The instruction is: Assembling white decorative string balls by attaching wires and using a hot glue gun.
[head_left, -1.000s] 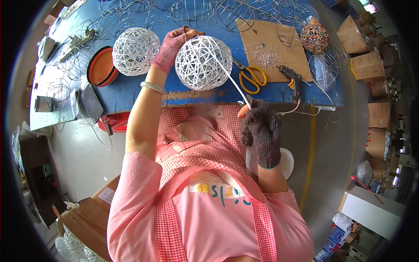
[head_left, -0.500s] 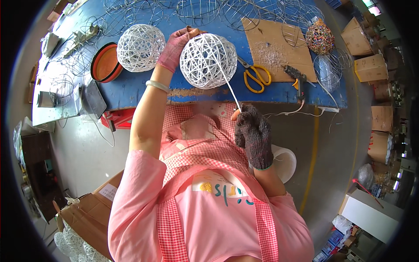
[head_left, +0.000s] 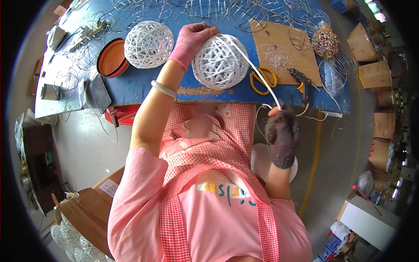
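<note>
My left hand (head_left: pixel 192 43), in a pink glove, grips the top left of a white openwork ball (head_left: pixel 220 65) at the table's near edge. A white cord (head_left: pixel 255 68) runs taut from the ball's top, down and right across the yellow-handled scissors. Its lower end is pinched in my right hand (head_left: pixel 283 135), which wears a dark knit glove and is a little blurred; bare fingertips show at the pinch. A second white ball (head_left: pixel 149 45) stands just left of my left hand. The scissors (head_left: pixel 263 81) lie right of the held ball, their blades hidden behind it and the cord.
An orange-lined round dish (head_left: pixel 112 59) lies at left. On the right are a cardboard sheet (head_left: pixel 283 52) with scraps, a glue gun (head_left: pixel 301 83) with its cable and a multicoloured ball (head_left: pixel 326 42). Wire frames (head_left: pixel 209 11) spread across the back. A white bucket (head_left: pixel 260 159) stands below the table.
My right hand has moved right, drawing the cord out longer. The held ball has turned slightly, and my left hand has stayed on it. The whole view has shifted a little.
</note>
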`<state>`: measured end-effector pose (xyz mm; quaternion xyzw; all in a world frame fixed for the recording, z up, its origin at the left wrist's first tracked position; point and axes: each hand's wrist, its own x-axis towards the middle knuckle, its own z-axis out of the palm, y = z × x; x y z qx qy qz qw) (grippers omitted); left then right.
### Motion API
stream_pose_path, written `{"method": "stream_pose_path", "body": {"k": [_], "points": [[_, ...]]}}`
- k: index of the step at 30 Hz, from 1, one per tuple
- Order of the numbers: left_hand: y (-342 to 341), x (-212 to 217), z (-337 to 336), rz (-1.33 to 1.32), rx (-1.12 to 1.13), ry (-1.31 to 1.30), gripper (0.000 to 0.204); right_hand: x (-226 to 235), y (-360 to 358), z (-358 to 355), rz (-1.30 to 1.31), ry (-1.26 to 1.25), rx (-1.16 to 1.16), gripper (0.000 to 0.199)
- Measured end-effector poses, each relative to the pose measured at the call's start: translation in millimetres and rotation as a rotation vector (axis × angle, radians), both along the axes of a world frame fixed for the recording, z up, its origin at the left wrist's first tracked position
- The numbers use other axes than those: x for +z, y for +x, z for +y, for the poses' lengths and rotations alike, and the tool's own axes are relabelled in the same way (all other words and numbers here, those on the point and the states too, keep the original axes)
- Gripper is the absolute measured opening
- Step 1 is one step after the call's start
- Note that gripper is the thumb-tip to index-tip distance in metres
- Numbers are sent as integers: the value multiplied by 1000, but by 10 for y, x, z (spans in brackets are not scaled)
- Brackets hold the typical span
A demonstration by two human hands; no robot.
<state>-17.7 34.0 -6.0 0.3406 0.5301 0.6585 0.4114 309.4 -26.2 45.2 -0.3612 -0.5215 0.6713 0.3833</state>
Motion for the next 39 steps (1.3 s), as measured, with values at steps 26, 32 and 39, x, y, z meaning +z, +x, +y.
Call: {"method": "stream_pose_path", "body": {"k": [26,32,39], "points": [[215,463,28,1110,83,-156,29,-82,-922,1304,-969,578,250,47],[163,421,30,1083,26,-91,30,-1,-848,1240,-1025,1062,100,28],[370,277,82,1151,169,60,23,19,-763,1233,-420,564,375,19]]}}
